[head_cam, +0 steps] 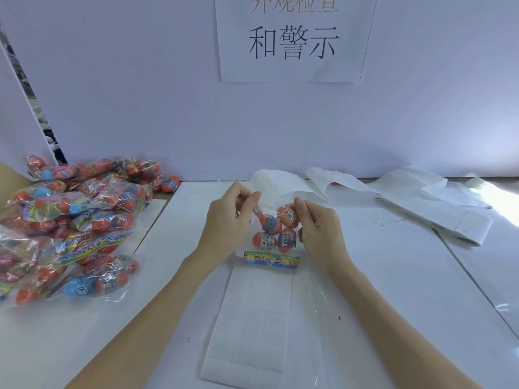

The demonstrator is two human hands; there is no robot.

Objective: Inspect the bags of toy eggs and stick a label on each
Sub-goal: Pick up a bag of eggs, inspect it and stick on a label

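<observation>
Bag of toy eggs (pixel 276 234) sits at the middle of the white tabletop (pixel 393 276), held up between both hands in the head view. It is clear plastic with four orange eggs inside and a bright printed header strip along its near edge. The left hand (pixel 227 220) pinches the far left part of the bag, its fingers (pixel 247 202) curled over the film. The right hand (pixel 318 228) grips the right side, thumb and fingers closed on the plastic beside the upper egg. Just in front of the bag, touching the header strip, lies a white label sheet (pixel 252 318) cut into rectangles. A heap of bagged eggs (pixel 73 220) is piled at the left of the tabletop. Loose white backing paper (pixel 407 192) lies crumpled behind and to the right. A paper sign (pixel 293 43) with printed characters hangs on the wall behind.
</observation>
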